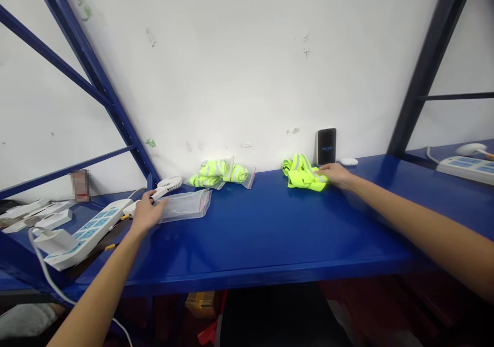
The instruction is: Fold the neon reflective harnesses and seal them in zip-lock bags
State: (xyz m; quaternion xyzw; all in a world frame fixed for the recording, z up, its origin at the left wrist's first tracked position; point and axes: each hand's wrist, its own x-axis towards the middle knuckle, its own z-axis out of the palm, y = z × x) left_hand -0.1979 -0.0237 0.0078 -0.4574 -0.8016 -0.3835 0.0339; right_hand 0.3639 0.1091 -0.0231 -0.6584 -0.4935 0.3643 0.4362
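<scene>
Your loose fluorescent yellow bundle (304,175), banded with silver-grey, lies right of centre in the frame, folded over itself with no bag seen around it. Your right hand (335,174) reaches in from the right, fingertips at the bundle's right edge; whether they pinch the fabric or only rest against it, you cannot tell from here.

Left of centre, two more yellow bundles (210,173) sit side by side against the wall (247,69), apparently already in clear plastic, so that much looks done. The loose one looks like the part left. Nearer you, a clear bag (185,205) with a red line at its end lies flat, no yellow showing inside. Your left hand (148,211) is over its left end, fingers bent, beside a white handheld fan (170,183); you cannot tell how firmly it holds anything.

Further out on the blue desk (247,239), a dark-screened device (327,146) reading 20:20 stands behind your right hand, with a small white case (348,161) beside it. A white power strip (92,231) fills the lower left.
</scene>
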